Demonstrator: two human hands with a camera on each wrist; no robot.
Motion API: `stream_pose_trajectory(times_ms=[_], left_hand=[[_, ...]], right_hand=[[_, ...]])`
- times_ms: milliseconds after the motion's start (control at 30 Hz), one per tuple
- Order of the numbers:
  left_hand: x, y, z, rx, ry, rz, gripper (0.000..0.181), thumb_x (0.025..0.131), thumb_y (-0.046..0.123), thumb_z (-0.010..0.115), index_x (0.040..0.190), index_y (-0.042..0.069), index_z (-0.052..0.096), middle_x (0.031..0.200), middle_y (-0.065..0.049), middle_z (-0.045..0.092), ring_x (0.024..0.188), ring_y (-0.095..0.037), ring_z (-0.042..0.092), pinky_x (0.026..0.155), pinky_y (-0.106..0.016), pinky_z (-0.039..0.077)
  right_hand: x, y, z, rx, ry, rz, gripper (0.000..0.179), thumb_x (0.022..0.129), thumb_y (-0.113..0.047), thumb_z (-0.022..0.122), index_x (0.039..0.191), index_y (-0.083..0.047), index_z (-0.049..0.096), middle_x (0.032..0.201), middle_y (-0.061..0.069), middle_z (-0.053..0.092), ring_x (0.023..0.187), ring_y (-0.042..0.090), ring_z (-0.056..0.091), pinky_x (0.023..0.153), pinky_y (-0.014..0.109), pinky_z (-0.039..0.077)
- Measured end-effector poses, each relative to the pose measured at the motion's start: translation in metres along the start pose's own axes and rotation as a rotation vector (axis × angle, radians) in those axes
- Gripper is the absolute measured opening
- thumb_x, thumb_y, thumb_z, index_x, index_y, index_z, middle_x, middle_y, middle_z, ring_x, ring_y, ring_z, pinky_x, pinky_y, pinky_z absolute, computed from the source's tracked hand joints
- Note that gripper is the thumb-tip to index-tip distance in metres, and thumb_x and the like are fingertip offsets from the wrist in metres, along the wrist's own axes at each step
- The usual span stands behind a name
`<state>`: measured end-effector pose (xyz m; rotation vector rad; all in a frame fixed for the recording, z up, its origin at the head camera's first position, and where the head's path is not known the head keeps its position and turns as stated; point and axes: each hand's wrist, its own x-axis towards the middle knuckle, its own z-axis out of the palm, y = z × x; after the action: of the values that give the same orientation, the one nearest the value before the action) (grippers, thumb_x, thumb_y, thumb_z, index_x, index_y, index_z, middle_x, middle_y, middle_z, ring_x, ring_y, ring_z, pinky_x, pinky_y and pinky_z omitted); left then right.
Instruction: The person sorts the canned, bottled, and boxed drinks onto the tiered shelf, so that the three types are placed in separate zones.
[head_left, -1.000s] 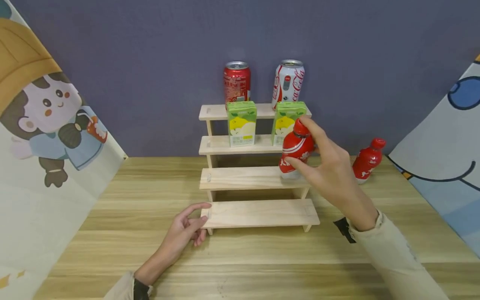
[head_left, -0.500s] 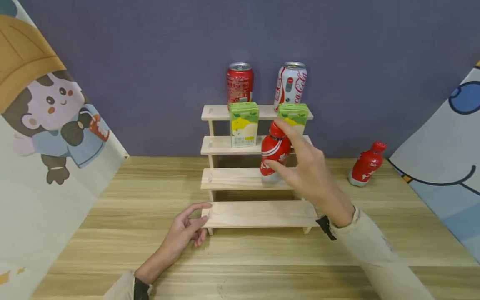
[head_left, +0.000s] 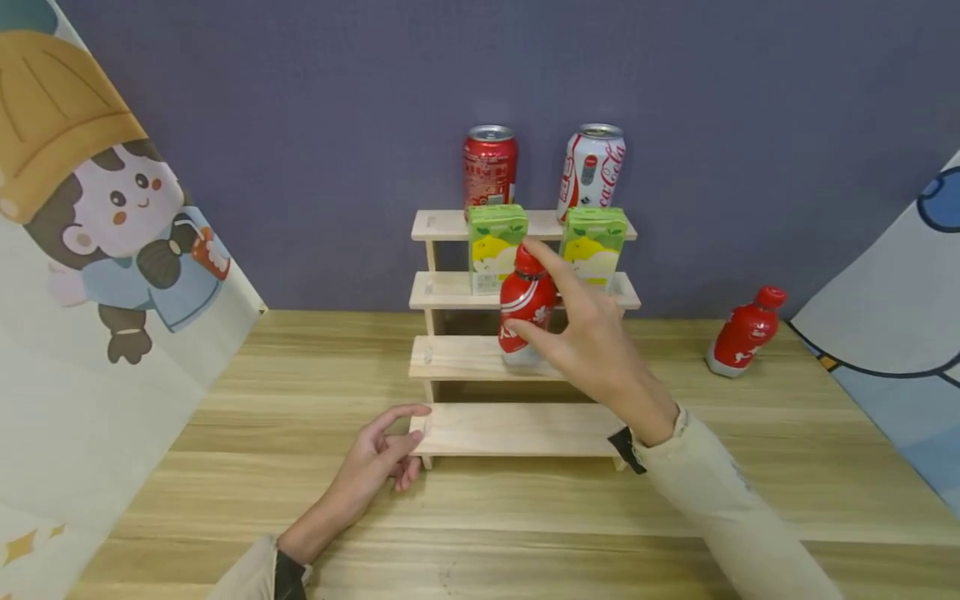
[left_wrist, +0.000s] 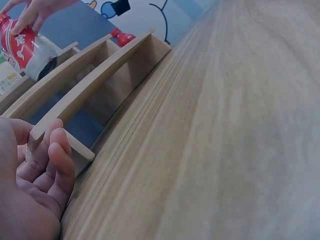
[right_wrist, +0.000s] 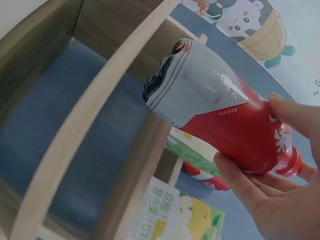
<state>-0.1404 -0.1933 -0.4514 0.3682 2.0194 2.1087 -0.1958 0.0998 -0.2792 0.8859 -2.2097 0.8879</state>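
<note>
My right hand (head_left: 592,342) grips a small red bottle (head_left: 527,304) with a red cap and a pale base, thumb on one side and fingers on the other. The bottle is at the second-lowest step of a wooden tiered shelf (head_left: 517,429). In the right wrist view the underside of the bottle (right_wrist: 220,105) shows; whether it touches the board I cannot tell. At the lowest step's left end, my left hand (head_left: 375,458) pinches the board between thumb and fingers. The left wrist view shows the fingers (left_wrist: 60,155) curled around that board end.
A red can (head_left: 490,167) and a white can (head_left: 592,167) stand on the top step. Two green juice cartons (head_left: 595,246) stand one step lower, the left one partly behind the bottle. Another red bottle (head_left: 745,333) stands on the table (head_left: 247,400) at the right.
My right hand has carried the red bottle leftward along the second-lowest step, from in front of the right carton to in front of the left one. My left hand keeps its grip on the shelf.
</note>
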Motion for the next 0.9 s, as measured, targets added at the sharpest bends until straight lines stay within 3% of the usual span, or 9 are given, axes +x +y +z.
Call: stream_pose_trajectory(times_ms=[367,767,900], left_hand=[[0.0,0.0,0.001,-0.011,0.013,-0.021,0.045,0.101,0.021,0.059,0.143,0.011,0.046,0.061,-0.004,0.062,0.05,-0.012,0.055,0.045,-0.019,0.045],[0.0,0.001,0.001,0.009,0.002,0.005,0.043,0.102,0.021,0.057,0.142,0.01,0.046,0.06,-0.005,0.062,0.05,-0.012,0.055,0.045,-0.02,0.046],[0.0,0.0,0.001,0.006,0.004,-0.004,0.043,0.102,0.021,0.057,0.142,0.01,0.046,0.061,-0.005,0.062,0.05,-0.012,0.055,0.045,-0.02,0.046]], right_hand=[[0.005,0.002,0.025,0.084,-0.013,0.021,0.09,0.078,-0.013,0.086,0.153,-0.02,0.037,0.129,0.009,0.063,0.095,0.019,0.066,0.077,0.033,0.059],[0.0,0.005,0.035,0.078,-0.004,-0.006,0.098,0.082,-0.013,0.083,0.159,-0.023,0.023,0.142,0.008,0.054,0.123,0.02,0.057,0.094,0.039,0.055],[-0.002,0.005,0.038,0.079,0.001,-0.009,0.099,0.084,-0.014,0.082,0.16,-0.024,0.02,0.144,0.008,0.052,0.125,0.019,0.055,0.096,0.038,0.053]])
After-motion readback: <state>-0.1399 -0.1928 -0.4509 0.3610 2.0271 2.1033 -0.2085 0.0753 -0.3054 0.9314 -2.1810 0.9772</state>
